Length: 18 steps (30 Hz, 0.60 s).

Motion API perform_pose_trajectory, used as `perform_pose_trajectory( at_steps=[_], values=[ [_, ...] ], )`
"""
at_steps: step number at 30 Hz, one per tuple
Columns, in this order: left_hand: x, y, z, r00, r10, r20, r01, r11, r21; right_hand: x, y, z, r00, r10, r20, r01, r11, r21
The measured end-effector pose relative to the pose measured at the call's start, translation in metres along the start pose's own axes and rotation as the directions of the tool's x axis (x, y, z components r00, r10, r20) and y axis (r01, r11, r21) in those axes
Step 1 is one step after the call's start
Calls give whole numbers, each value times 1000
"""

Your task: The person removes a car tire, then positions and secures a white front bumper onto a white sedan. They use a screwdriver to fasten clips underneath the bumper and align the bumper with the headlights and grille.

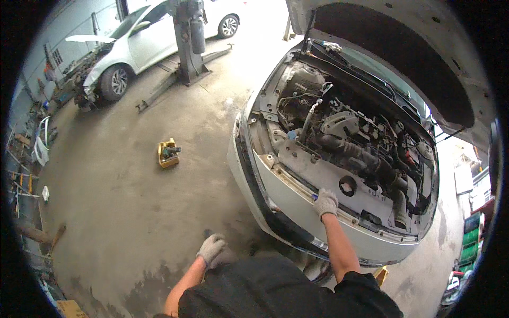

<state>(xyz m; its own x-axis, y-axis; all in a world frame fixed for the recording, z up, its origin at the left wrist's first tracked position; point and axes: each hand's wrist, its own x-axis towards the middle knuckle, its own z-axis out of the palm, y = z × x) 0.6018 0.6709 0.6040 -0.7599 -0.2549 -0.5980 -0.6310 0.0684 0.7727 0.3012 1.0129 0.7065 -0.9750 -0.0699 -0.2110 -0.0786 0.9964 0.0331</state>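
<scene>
My right hand (326, 204), in a grey knit glove, rests at the front edge of the open engine bay, fingers curled around a small blue object (315, 197) I cannot identify. My left hand (211, 247), also gloved, hangs low over the floor with curled fingers; a small dark shape shows beside them, too unclear to name. The white car's front bumper (246, 185) lies between and ahead of my hands, below the grey radiator cover (302, 159) and engine (344, 127). The hood (403, 37) is propped up above.
A yellow case with tools (165, 159) sits on the floor (127, 196). A lift post (188, 47) stands beside another white car (132, 58). Parts and metal racks (24, 180) line the left wall; green containers (469, 241) stand at right.
</scene>
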Motion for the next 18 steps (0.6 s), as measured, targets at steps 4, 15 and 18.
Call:
perform_pose_trajectory(
  at_steps=[4,15,18],
  values=[
    [114,96,2,959,208,194,-231,967,105,16,-3,14,999,30,-18,-31,999,-32],
    [327,279,5,967,-109,232,110,994,9,4,-83,40,858,449,-251,-472,881,-39],
    [339,287,10,970,-66,234,36,991,130,-1,-76,46,815,514,-267,-538,843,-20]
  ],
)
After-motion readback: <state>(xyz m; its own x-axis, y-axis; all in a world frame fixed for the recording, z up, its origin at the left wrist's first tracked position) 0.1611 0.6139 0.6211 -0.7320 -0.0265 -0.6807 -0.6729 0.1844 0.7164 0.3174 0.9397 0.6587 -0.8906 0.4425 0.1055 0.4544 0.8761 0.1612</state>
